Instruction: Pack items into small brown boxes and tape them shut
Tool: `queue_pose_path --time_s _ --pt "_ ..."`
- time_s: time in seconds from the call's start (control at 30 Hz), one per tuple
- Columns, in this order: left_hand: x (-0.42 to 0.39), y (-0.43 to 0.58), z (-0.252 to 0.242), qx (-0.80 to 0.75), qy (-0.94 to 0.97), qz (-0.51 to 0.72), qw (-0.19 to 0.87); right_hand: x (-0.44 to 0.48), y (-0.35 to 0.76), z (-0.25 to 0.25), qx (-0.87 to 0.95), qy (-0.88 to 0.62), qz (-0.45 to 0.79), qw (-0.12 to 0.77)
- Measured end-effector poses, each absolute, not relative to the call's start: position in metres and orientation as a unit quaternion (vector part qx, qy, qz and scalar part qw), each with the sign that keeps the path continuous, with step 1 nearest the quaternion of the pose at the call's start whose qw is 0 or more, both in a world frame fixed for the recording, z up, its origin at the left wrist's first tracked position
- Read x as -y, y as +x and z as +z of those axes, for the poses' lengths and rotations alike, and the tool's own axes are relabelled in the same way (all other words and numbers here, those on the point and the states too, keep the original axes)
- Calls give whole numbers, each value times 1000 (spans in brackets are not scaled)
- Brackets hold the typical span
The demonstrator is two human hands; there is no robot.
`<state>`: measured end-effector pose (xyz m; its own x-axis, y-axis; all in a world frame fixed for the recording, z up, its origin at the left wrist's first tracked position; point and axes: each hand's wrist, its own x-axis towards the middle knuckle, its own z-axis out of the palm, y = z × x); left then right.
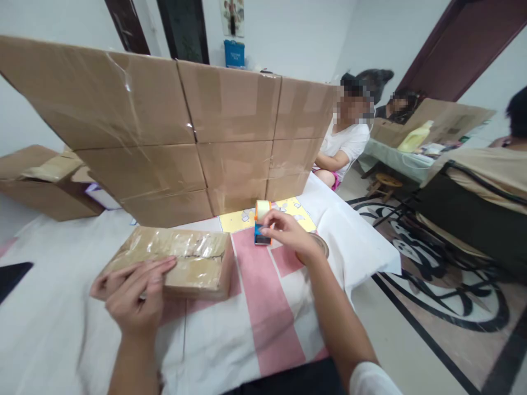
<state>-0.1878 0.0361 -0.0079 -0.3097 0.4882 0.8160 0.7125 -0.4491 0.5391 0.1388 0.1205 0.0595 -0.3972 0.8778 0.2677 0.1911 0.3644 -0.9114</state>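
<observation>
The right hand [290, 231] partly conceals the blue dispenser [260, 238], its wrist obscures a round object [325, 248] (left side hidden), and the left edge truncates a black item [13, 278]

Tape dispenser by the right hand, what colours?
The tape dispenser is blue with orange parts; it shows best in the head view, the only one.

Beyond the right hand [290, 236] we see a stack of cardboard boxes [234, 109], a blue container [234, 53] showing above it. Past the left hand [134, 291], off to its left, we find another carton [49, 195]. Well to the right hand's right sits a person in a white top [349, 144] — and farther out that way we make out a yellow bottle [414, 138], a low wooden stool [385, 180], a dark-backed chair [469, 219] and a patterned floor [457, 307].
</observation>
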Motion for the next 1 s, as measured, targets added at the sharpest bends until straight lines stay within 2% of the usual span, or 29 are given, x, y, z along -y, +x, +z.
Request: queue_pose_path --time_s 0.1,0.23,0.5,1.0 --pt "-39 -192 -9 483 -586 -638 131 -106 108 42 697 -295 517 400" --pt "-39 -192 -9 483 -600 -621 144 -94 96 15 672 -256 574 393" --pt "-41 -185 -7 539 -579 -579 198 -85 81 5 722 -268 525 363" --pt "-39 -183 -10 562 -579 -554 205 -76 62 1 651 -325 561 395"
